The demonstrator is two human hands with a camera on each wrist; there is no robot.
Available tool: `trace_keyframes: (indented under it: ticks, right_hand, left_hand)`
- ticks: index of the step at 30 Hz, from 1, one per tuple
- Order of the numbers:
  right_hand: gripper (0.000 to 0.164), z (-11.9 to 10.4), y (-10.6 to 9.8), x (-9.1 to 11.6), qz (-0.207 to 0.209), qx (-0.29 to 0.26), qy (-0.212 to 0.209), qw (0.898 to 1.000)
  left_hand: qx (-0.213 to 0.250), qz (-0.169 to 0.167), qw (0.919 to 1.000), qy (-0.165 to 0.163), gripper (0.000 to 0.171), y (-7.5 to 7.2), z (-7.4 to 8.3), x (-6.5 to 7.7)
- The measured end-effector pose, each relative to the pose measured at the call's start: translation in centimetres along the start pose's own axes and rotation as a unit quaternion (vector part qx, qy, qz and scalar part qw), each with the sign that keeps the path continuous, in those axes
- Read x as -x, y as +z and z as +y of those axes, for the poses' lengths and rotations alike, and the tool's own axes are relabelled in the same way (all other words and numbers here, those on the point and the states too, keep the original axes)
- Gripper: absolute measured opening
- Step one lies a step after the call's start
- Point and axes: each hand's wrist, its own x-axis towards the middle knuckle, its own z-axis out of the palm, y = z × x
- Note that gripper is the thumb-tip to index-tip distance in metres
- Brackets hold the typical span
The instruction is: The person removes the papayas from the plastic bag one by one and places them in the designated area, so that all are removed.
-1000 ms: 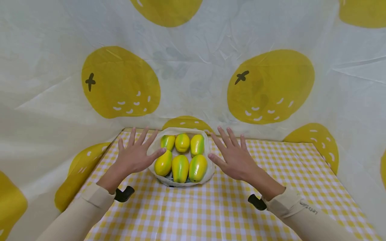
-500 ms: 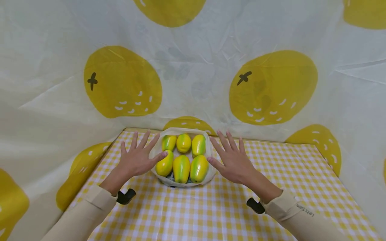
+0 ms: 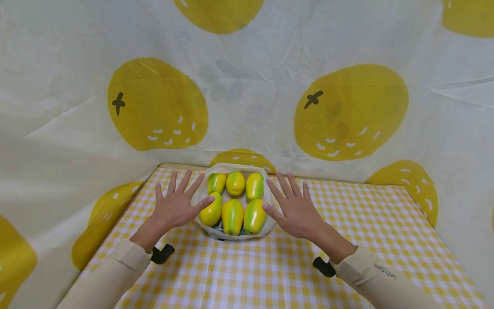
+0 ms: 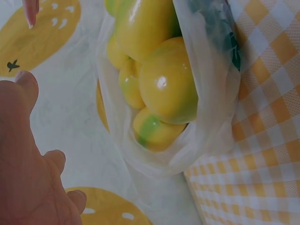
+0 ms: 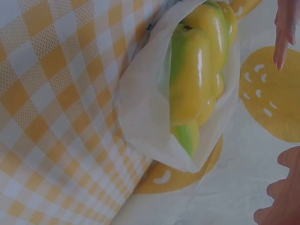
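A white plastic bag (image 3: pixel 236 166), its mouth spread wide, sits near the far edge of the table. Inside lie several glossy yellow-green fruits (image 3: pixel 233 217), mango-like in shape, in two rows. My left hand (image 3: pixel 176 209) is held with spread fingers at the bag's left side, its thumb overlapping the front left fruit in the head view. On the right side, my right hand (image 3: pixel 298 213) has its fingers spread too, its thumb tip over the bag's rim in that view. Neither hand holds anything. Both wrist views show the bag (image 4: pixel 213 122) and fruits (image 5: pixel 190 75) apart from the fingers.
A yellow-and-white checked cloth (image 3: pixel 247 274) covers the table. White sheeting (image 3: pixel 251 107) printed with big yellow fruits hangs behind and at both sides. Dark wrist-worn pieces (image 3: pixel 162 254) stick out below the sleeves.
My right hand has drifted slightly left and down, closer to the bag. The left hand keeps nearly its place by the bag, and the fruits lie as before.
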Motion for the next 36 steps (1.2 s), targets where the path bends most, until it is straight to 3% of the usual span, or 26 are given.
trace_keyframes:
  ticks: [21, 36]
  right_hand:
    - [0.075, -0.2, 2.2, 0.3, -0.013, -0.024, -0.001, 1.000]
    - [0.076, -0.7, 3.8, 0.6, -0.025, -0.044, 0.003, 0.999]
  left_hand:
    - [-0.013, 0.021, 0.9997, 0.007, 0.086, 1.9, -0.7, -0.1]
    - [0.005, 0.009, 0.9999, 0.003, 0.087, 3.3, -1.3, 0.0]
